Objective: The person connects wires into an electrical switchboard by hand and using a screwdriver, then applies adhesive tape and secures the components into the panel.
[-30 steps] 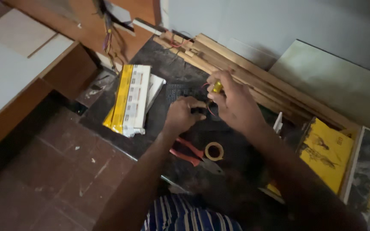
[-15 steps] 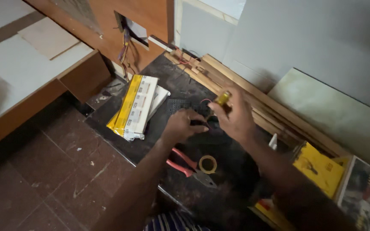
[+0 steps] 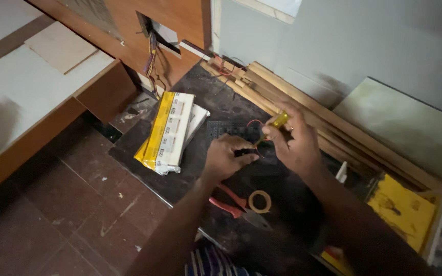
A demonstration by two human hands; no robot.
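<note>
Both hands work over the black switch plate [image 3: 236, 134], which lies flat on a dark slab on the floor. Right hand [image 3: 295, 143] is closed around a yellow-handled screwdriver [image 3: 272, 127], gripping the handle near its top. Left hand [image 3: 226, 156] is pinched narrow on a small dark part [image 3: 245, 152] at the near edge of the switch plate; what the part is cannot be told.

Handling, as a judgement: the screwdriver is light and stiff, with a smooth plastic handle that may slip in a loose grip. Hold it on the handle, never on the shaft. The small part looks light and easy to drop, so a fingertip pinch suits it. A thin red wire [image 3: 254, 122] loops just above it and bends easily.

Orientation: the screwdriver's long axis runs on a diagonal, handle up and away toward the wooden strips [image 3: 303, 110], tip down and toward the left hand, at the small part.

Relative to the switch plate:
- yellow-and-white boxes [image 3: 167, 133] lie just to its left, stacked;
- red-handled pliers [image 3: 228, 199] and a tape roll [image 3: 260, 201] lie on the near side, side by side;
- a yellow packet [image 3: 402, 209] lies well off to its right;
- loose wires [image 3: 152, 56] hang from a wall opening beyond it.
</note>
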